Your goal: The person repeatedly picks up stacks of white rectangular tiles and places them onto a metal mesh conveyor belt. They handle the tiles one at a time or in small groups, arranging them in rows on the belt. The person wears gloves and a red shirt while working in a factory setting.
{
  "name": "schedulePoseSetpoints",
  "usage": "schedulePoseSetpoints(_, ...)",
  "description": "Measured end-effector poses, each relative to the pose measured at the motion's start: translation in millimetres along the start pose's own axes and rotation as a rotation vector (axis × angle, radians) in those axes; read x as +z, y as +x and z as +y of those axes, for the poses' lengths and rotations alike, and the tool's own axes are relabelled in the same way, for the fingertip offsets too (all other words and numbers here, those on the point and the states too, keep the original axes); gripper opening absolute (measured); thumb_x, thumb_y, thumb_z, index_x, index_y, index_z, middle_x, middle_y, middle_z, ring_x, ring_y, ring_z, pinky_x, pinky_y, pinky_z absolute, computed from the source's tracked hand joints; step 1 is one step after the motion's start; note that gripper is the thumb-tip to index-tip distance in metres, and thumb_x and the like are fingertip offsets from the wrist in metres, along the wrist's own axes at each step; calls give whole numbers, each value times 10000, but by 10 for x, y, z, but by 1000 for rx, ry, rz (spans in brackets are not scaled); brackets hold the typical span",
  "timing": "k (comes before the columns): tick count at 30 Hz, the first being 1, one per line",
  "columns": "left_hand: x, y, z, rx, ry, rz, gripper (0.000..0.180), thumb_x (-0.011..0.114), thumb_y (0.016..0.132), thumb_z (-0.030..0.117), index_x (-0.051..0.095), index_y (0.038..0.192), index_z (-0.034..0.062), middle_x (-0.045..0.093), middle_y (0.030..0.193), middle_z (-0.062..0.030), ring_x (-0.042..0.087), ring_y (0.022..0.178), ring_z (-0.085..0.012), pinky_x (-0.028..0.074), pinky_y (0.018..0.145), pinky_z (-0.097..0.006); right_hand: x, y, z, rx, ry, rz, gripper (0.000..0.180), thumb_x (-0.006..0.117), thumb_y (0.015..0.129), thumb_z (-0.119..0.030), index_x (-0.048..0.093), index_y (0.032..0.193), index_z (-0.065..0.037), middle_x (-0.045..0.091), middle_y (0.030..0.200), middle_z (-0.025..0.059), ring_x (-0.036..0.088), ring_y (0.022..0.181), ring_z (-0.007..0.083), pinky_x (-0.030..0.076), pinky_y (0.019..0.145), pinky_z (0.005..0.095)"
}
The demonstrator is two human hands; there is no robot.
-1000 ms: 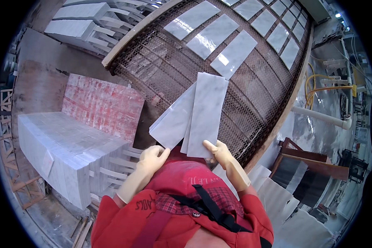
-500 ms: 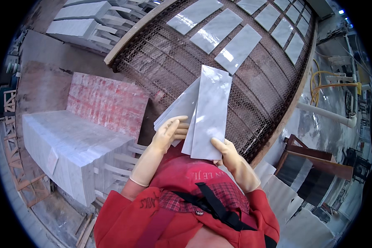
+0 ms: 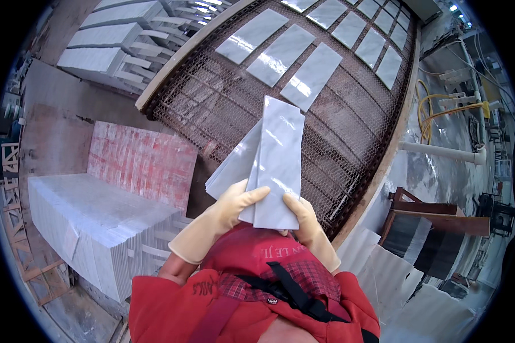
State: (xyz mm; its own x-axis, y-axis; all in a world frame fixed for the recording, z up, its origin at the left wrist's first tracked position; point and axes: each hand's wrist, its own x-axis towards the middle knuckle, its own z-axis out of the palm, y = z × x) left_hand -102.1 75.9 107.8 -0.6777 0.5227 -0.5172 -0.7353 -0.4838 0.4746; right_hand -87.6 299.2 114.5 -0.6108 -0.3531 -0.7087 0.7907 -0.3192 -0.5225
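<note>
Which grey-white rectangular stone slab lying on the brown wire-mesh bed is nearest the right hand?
The rightmost slab in the near row of three; its lower corner reaches closest to the right hand.

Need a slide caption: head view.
Gloved left hand and right hand hold pale slabs before a wire-mesh bed bearing similar slabs.

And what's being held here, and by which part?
Pale grey tiles, held by their near end: left hand at the left edge, right hand at the right.

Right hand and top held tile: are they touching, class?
Touching: the head view shows the right hand gripping the top tile, thumb on its face near the right edge.
</note>
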Motion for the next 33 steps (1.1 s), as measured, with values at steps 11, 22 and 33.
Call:
schedulePoseSetpoints(11,-140,-673,428,257,123,171,590,710,933,209,560,1436,-60,689,1300,-141,692,1153,-217,540,1016,-352,-440,-448,-532,-165,-119,42,494,761,934,-265,679,1269,89,759,1130,161,747,970,234,585,889,353)
schedulePoseSetpoints(22,-1192,-1251,286,882,-60,706,552,634,1016,187,481,1461,-103,631,1349,-216,662,1209,-320,563,1023,-453,-1242,875,-1398,-483,-356,519,444,674,1008,-383,675,1127,45,714,840,129,645,569,189,499,465,309)
schedulePoseSetpoints(33,-1310,-1326,-499,743,-453,619,538,621,1026,136,457,1498,-61,622,1415,-219,631,1286,-371,517,1100,-574,-1709,2003,-1936,-461,-404,613,499,695,990,-473,645,1060,18,680,711,123,630,478,211,502,410,324)
